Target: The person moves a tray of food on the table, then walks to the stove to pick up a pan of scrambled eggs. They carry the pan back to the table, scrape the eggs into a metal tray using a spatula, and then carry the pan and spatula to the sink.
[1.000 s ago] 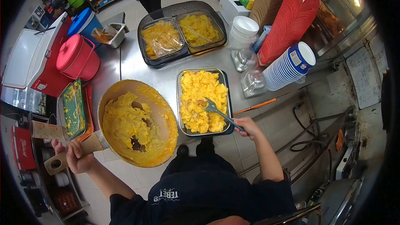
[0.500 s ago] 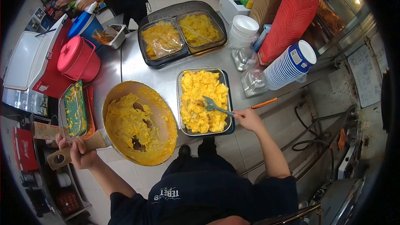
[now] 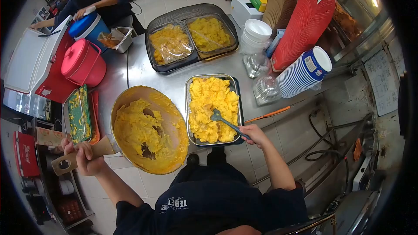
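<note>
My left hand (image 3: pixel 89 160) is closed around the wooden handle of a large frying pan (image 3: pixel 173 126), tilted so its inside faces me. Yellow scrambled egg residue coats the pan, with dark bare patches showing through. Right of it, a metal tray (image 3: pixel 188 106) is filled with scrambled egg (image 3: pixel 212 93). My right hand (image 3: pixel 257 136) grips the handle of a grey-blue spatula (image 3: pixel 230 123) near the tray's lower right corner. The spatula's head rests on the egg around the middle of the tray.
Behind the tray stands a black holder (image 3: pixel 156 67) with two film-covered containers of yellow food. Stacked paper cups (image 3: pixel 300 72), clear lids (image 3: pixel 264 90) and red cartons (image 3: pixel 300 26) crowd the right. A pink bucket (image 3: pixel 85 63) and red cooler (image 3: pixel 54 74) are left; a co-worker (image 3: pixel 109 0) stands beyond.
The spatula and my right hand have shifted slightly down towards me, the spatula head turning over the egg. The pan moved slightly right. The co-worker has leaned over the cooler.
</note>
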Demonstrator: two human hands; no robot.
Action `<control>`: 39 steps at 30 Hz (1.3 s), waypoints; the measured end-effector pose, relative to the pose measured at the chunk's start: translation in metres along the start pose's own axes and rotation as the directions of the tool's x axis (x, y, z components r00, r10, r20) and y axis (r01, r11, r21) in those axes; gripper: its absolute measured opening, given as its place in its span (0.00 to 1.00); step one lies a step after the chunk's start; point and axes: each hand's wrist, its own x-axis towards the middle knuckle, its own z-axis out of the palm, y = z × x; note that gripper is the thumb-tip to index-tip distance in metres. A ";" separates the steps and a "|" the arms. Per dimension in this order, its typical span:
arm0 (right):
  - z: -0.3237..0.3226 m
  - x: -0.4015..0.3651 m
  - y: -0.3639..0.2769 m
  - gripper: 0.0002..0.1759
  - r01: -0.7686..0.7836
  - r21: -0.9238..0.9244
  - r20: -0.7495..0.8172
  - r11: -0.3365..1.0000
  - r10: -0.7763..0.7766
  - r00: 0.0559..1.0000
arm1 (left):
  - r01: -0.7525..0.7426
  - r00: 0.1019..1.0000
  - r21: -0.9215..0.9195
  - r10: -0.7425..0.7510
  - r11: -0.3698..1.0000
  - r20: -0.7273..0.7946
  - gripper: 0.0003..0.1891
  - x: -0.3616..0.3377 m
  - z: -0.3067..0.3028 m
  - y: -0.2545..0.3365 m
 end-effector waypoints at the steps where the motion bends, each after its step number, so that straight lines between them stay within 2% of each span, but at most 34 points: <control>1: 0.002 -0.001 0.001 0.17 -0.001 0.003 -0.001 1.000 0.001 1.000 | 0.002 1.000 0.000 -0.002 1.000 0.003 0.16 0.000 0.001 0.000; 7: -0.001 -0.002 0.012 0.19 -0.036 0.167 0.079 0.985 0.023 0.997 | -0.031 0.999 0.007 0.031 0.999 0.027 0.16 0.003 0.004 -0.006; 13: -0.005 -0.002 0.017 0.20 -0.014 0.316 0.129 0.949 -0.028 0.991 | -0.025 0.999 0.005 0.025 1.000 0.037 0.15 0.005 0.006 -0.006; 16: -0.011 -0.008 0.001 0.21 0.040 0.251 0.110 0.967 -0.070 0.991 | -0.018 1.000 -0.018 0.019 1.000 0.023 0.15 0.005 0.002 -0.009; 18: -0.015 -0.013 -0.014 0.21 0.078 0.193 0.035 0.978 -0.086 0.996 | 0.018 0.999 -0.091 -0.022 0.996 -0.042 0.15 0.005 -0.005 -0.008; 19: -0.009 -0.015 -0.026 0.21 0.074 0.189 0.056 0.979 -0.086 0.995 | 0.006 0.999 -0.074 -0.010 0.997 -0.046 0.15 0.006 -0.007 -0.006; 21: 0.004 -0.024 -0.053 0.20 0.198 -0.052 0.049 0.979 -0.196 0.979 | 0.010 0.998 -0.110 -0.017 0.994 -0.065 0.14 0.005 -0.013 -0.004; 22: 0.017 -0.024 -0.066 0.20 0.242 -0.203 0.104 0.949 -0.224 0.969 | 0.085 0.988 -0.174 -0.106 0.981 -0.112 0.14 0.004 -0.020 -0.005; 23: 0.040 -0.030 -0.074 0.20 0.244 -0.205 0.106 0.948 -0.226 0.968 | 0.082 0.988 -0.175 -0.103 0.981 -0.114 0.14 0.004 -0.025 -0.004; 24: 0.066 -0.036 -0.083 0.19 0.349 -0.542 0.120 0.764 -0.341 0.932 | 0.067 0.995 -0.167 -0.079 0.984 -0.061 0.15 0.004 -0.024 -0.005; 25: 0.089 -0.039 -0.090 0.17 0.384 -0.802 0.174 0.458 -0.436 0.883 | 0.052 0.998 -0.167 -0.054 0.985 -0.011 0.16 0.004 -0.025 -0.006; 27: 0.122 -0.041 -0.081 0.16 0.386 -0.923 0.328 0.010 -0.505 0.798 | 0.085 0.996 -0.256 -0.083 0.963 0.021 0.16 0.002 -0.043 -0.020; 28: 0.132 -0.046 -0.080 0.14 0.354 -0.935 0.317 -0.025 -0.512 0.798 | 0.087 0.996 -0.249 -0.092 0.965 -0.009 0.16 0.000 -0.039 -0.024; 29: 0.131 -0.051 -0.081 0.14 0.345 -0.938 0.314 -0.037 -0.516 0.797 | 0.092 0.994 -0.241 -0.103 0.966 -0.036 0.16 0.000 -0.037 -0.029; 31: 0.118 -0.060 -0.087 0.14 0.282 -0.957 0.192 0.063 -0.589 0.785 | 0.108 0.994 -0.285 -0.113 0.952 -0.002 0.16 0.000 -0.042 -0.033; 32: 0.102 -0.058 -0.085 0.13 0.236 -0.955 0.077 0.181 -0.616 0.784 | 0.099 0.995 -0.274 -0.104 0.957 -0.003 0.16 -0.002 -0.043 -0.035; 34: 0.077 -0.065 -0.100 0.13 0.059 -0.949 -0.136 0.310 -0.570 0.811 | 0.085 0.996 -0.262 -0.092 0.961 -0.016 0.16 -0.003 -0.042 -0.037; 35: 0.062 -0.063 -0.102 0.13 0.057 -0.951 -0.134 0.304 -0.570 0.811 | 0.080 0.993 -0.233 -0.099 0.969 -0.070 0.15 -0.003 -0.040 -0.037; 37: 0.037 -0.052 -0.100 0.14 -0.082 -0.938 -0.283 0.337 -0.608 0.742 | 0.081 0.987 -0.204 -0.107 0.976 -0.122 0.14 0.001 -0.039 -0.037; 39: 0.022 -0.037 -0.094 0.14 -0.060 -0.933 -0.272 0.356 -0.582 0.767 | 0.087 0.988 -0.226 -0.113 0.970 -0.106 0.15 0.002 -0.040 -0.037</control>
